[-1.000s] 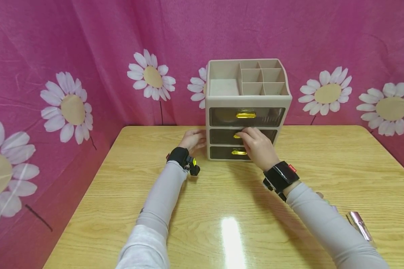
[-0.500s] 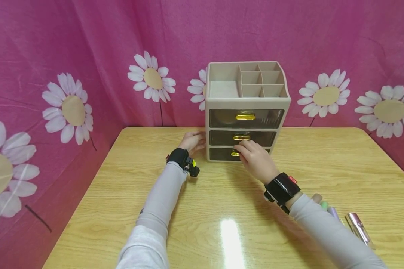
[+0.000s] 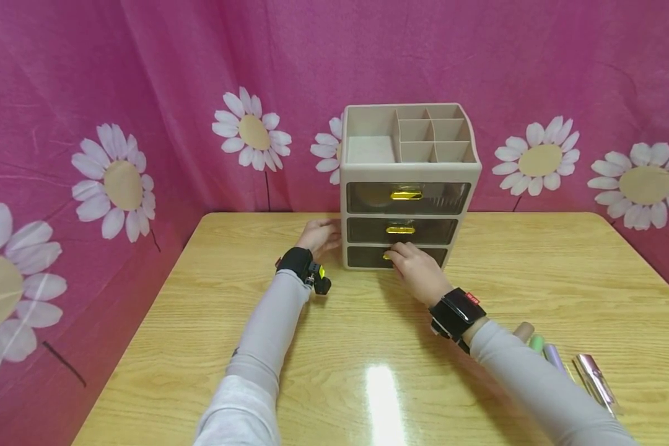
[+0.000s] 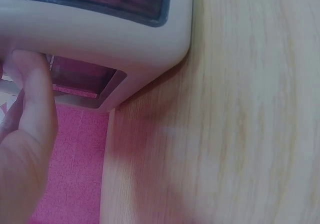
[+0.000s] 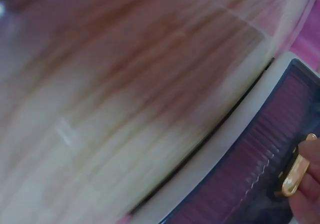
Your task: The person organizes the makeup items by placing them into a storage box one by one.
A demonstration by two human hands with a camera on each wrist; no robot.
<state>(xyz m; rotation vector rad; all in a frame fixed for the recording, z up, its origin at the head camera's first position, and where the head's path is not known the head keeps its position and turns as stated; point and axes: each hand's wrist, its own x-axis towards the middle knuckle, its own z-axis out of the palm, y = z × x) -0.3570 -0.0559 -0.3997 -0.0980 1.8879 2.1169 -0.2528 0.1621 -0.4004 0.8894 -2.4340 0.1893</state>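
A beige drawer organizer (image 3: 409,170) with three dark drawers and gold handles stands at the back of the wooden table (image 3: 368,347). My left hand (image 3: 330,234) rests against its left side, and in the left wrist view a straight finger (image 4: 31,96) lies along the organizer (image 4: 115,33). My right hand (image 3: 397,254) is at the bottom drawer (image 3: 424,256), fingers pinching its gold handle (image 3: 387,254). The right wrist view shows that handle (image 5: 295,171) with a fingertip (image 5: 309,199) on it. All three drawers look closed.
Several small cosmetic tubes (image 3: 552,356) and a shiny pink tube (image 3: 593,378) lie on the table by my right forearm. Pink flowered cloth (image 3: 117,124) hangs behind and to the left. The organizer's top compartments (image 3: 432,139) look empty.
My right hand has dropped from the middle drawer's handle to the bottom drawer's handle. The left hand has stayed against the organizer's side.
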